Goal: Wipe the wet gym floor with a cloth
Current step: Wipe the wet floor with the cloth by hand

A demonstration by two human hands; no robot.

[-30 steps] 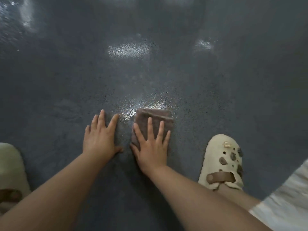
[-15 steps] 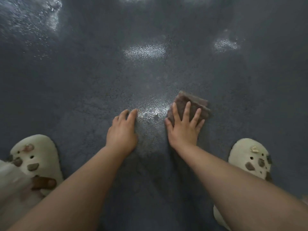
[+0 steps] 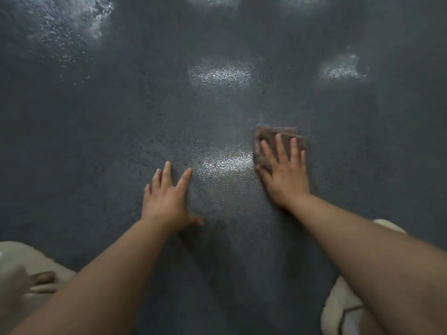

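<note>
The cloth (image 3: 278, 141) is being pressed flat on the floor (image 3: 96, 141) under the right hand (image 3: 284, 175). The left hand (image 3: 167, 199) is being rested flat on the floor, left of the cloth and apart from it. A wet patch (image 3: 225, 163) is lying between the hands. A shoe (image 3: 343, 310) is placed near each bottom corner.

1. The cloth (image 3: 278, 139) was brown, folded into a small rectangle, and lay flat on the floor, right of centre, its near part covered.
2. The floor (image 3: 121, 122) was dark grey and textured, with wet patches that shone just left of the cloth and farther off.
</note>
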